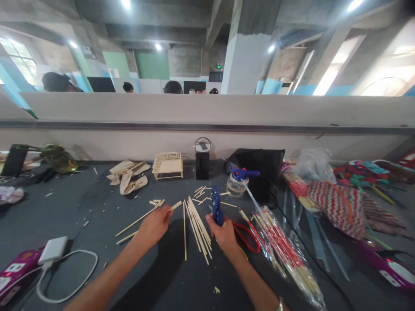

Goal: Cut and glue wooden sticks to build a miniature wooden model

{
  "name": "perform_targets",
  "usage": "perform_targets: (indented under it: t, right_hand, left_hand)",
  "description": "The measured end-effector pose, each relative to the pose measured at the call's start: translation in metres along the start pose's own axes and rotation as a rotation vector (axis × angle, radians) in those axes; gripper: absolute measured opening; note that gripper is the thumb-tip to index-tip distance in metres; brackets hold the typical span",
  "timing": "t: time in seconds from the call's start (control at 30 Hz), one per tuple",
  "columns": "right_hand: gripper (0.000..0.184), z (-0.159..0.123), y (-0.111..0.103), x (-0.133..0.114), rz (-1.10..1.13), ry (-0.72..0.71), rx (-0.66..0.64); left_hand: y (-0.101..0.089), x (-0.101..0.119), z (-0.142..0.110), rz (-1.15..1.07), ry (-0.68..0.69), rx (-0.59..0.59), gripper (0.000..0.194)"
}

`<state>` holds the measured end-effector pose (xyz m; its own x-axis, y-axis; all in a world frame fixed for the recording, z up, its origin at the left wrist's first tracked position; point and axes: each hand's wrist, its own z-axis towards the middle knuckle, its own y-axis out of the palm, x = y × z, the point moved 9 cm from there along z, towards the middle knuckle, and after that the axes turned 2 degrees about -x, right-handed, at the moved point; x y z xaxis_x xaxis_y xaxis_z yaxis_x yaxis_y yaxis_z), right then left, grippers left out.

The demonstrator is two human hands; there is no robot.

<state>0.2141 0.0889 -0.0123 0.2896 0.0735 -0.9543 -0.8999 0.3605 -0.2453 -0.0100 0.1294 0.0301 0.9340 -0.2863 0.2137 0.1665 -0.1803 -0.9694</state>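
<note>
My left hand is closed on a short wooden stick that points out to the right past the fingertips. My right hand grips a dark blue hand tool, held upright; its exact kind is not clear. Between the hands a fan of long thin wooden sticks lies on the dark table. Shorter cut pieces are scattered just beyond them. Two longer sticks lie beside my left hand, partly hidden by it. Red loop handles lie right of my right hand.
A small wooden model bench stands by the back partition, next to a phone. A blue glue gun rests on a glass jar. Plastic-wrapped stick bundles and a black cable lie right; a white charger lies left.
</note>
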Motion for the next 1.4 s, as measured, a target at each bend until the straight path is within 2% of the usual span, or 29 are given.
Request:
perform_targets:
  t: [0.13,0.33,0.57,0.73,0.87,0.93,1.03,1.1,1.17,1.23,1.33,1.4]
  right_hand:
    - [0.032,-0.001,0.003,0.003,0.052,0.046,-0.062]
    - [0.033,-0.002,0.007,0.011,0.097,0.113,-0.113]
    - [0.031,-0.002,0.007,0.012,0.074,0.111,-0.126]
    - [0.033,-0.003,0.008,0.014,0.122,0.165,-0.127]
    - [0.036,-0.004,0.008,0.018,0.179,0.196,-0.109]
    - [0.037,-0.003,0.007,0.018,0.188,0.197,-0.097]
    - [0.039,-0.003,0.006,0.017,0.205,0.193,-0.082]
    - [0.039,-0.003,0.006,0.016,0.215,0.189,-0.076]
    - [0.037,-0.003,0.005,0.013,0.224,0.185,-0.074]
    - [0.034,-0.003,0.005,0.012,0.234,0.18,-0.074]
    - [0.031,-0.001,0.004,0.014,0.245,0.174,-0.071]
    - [0.031,0.0,0.004,0.017,0.251,0.175,-0.068]
  left_hand:
    - [0.005,-0.01,-0.011,0.102,-0.075,0.065,0.028]
    - [0.012,-0.022,-0.028,0.189,-0.122,0.123,0.043]
    - [0.019,-0.038,-0.036,0.192,-0.127,0.108,0.035]
    - [0.013,-0.043,-0.042,0.257,-0.08,0.19,0.032]
    - [-0.001,-0.05,-0.052,0.338,-0.094,0.286,0.028]
    - [-0.007,-0.048,-0.054,0.301,-0.106,0.324,0.028]
    - [-0.003,-0.034,-0.049,0.11,-0.142,0.31,0.029]
    - [0.011,-0.01,-0.038,0.001,-0.133,0.228,0.029]
    - [0.03,0.016,-0.024,-0.032,-0.149,0.127,0.032]
    - [0.041,0.038,-0.01,-0.035,-0.171,0.093,0.037]
    - [0.049,0.057,0.008,-0.036,-0.196,0.057,0.045]
    - [0.049,0.061,0.017,-0.043,-0.172,0.021,0.041]
